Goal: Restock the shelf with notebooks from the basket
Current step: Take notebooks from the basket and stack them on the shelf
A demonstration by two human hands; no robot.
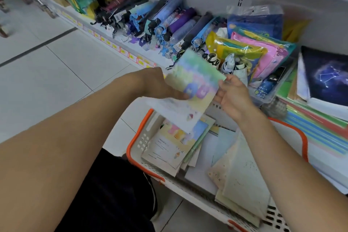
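both hands, left hand (160,84) and right hand (233,96), grip a pastel notebook (195,79) by its edges, above the basket (139,137)

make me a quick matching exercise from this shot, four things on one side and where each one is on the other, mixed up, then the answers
Things:
1. pastel notebook
2. basket
3. folded umbrellas
4. constellation notebook

Places:
A. far right of the shelf
B. in a row along the shelf, left of the plastic pouches
C. held by both hands, above the basket
D. on the floor before the shelf

Pairs: 1-C, 2-D, 3-B, 4-A
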